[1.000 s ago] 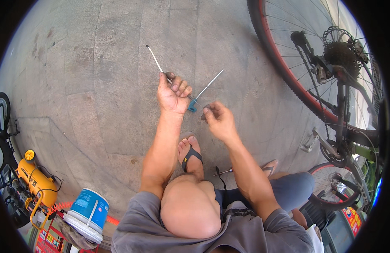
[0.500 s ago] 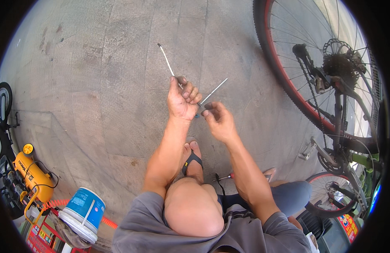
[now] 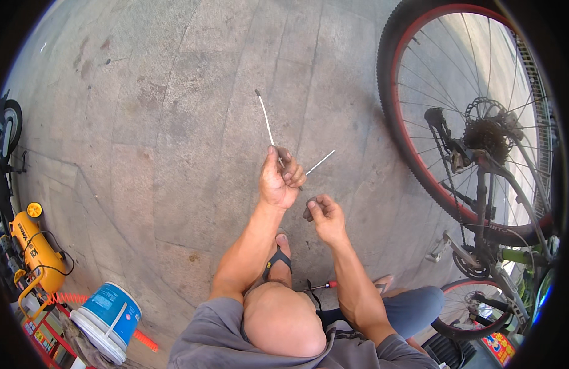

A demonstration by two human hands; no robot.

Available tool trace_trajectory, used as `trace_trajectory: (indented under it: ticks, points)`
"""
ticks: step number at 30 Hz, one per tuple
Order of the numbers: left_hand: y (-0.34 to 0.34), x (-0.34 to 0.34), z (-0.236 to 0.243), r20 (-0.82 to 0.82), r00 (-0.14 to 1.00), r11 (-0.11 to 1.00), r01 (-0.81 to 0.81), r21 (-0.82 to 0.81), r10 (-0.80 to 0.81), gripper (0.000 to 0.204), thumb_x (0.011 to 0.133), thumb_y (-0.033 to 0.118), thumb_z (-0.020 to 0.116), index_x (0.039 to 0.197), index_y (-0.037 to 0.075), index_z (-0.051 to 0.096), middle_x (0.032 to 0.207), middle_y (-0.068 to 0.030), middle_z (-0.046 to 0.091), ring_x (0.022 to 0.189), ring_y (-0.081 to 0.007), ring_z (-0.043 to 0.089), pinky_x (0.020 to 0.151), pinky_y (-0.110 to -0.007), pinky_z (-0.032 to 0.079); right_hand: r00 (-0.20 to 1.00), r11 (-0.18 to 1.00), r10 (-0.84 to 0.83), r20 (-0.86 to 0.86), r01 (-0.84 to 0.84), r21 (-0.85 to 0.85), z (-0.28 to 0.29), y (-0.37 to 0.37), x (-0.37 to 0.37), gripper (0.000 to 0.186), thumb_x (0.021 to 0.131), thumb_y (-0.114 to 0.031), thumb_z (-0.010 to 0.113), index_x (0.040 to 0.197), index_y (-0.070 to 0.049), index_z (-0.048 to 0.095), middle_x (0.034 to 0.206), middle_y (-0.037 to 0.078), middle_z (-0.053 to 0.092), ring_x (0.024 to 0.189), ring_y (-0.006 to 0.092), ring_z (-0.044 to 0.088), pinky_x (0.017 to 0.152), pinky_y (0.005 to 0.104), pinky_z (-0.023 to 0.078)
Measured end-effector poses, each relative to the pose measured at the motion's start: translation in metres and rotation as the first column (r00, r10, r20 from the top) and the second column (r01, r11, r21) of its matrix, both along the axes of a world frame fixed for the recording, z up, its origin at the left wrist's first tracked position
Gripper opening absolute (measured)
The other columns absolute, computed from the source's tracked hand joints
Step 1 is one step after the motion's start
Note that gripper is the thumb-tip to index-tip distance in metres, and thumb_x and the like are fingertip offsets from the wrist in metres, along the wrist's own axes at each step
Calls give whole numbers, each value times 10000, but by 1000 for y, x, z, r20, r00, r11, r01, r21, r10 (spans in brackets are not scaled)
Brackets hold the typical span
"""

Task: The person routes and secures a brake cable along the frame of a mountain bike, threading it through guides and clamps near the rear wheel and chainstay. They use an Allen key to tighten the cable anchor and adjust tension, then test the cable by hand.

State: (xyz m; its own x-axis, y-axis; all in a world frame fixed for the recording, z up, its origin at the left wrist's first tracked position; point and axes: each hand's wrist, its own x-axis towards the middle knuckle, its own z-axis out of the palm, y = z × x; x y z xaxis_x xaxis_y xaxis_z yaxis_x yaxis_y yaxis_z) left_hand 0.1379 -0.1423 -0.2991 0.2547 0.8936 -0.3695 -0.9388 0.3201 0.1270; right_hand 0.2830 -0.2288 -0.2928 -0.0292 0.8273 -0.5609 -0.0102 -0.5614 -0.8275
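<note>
My left hand [image 3: 278, 181] is closed around a thin white tube [image 3: 267, 117] that rises from the fingers, bends slightly and ends in a dark tip. A thin silvery rod [image 3: 321, 162] sticks out to the right beyond the same hand's curled fingers. Whether tube and rod join inside the grip is hidden. Just below the rod's near end, and apart from the left hand, my right hand [image 3: 325, 217] is pinched. Anything between its fingertips is too small to make out. Both hands are in the air above my sandalled foot [image 3: 284, 249].
A bicycle wheel [image 3: 389, 80] with red rim stands on the right with its chain and derailleur [image 3: 460, 157]. A red-handled screwdriver-like tool [image 3: 326, 285] lies near my feet. At left are a yellow air compressor [image 3: 35, 249] and a blue-and-white bucket [image 3: 115, 310].
The view has shifted, so hands and tube appear lower. My right hand has drawn slightly away from the left hand and rod. The left keeps its grip.
</note>
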Motion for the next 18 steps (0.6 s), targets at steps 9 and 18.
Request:
trace_trajectory:
  ticks: [9,18]
  points:
    - [6,0,3,-27,998,998,-61,7,61,365,995,428,388,867,132,559,513,34,309,473,-84,251,466,-240,254,999,1000,27,24,-27,16,22,8,0,112,902,-100,602,934,7,596,713,8,591,636,73,539,570,225,439]
    - [12,-9,6,-3,996,996,-88,-19,88,374,985,433,416,850,121,573,515,40,317,463,-78,252,448,-234,247,993,998,-48,111,44,40,24,31,-9,80,840,-73,619,783,-23,593,594,-66,490,529,17,395,469,214,313]
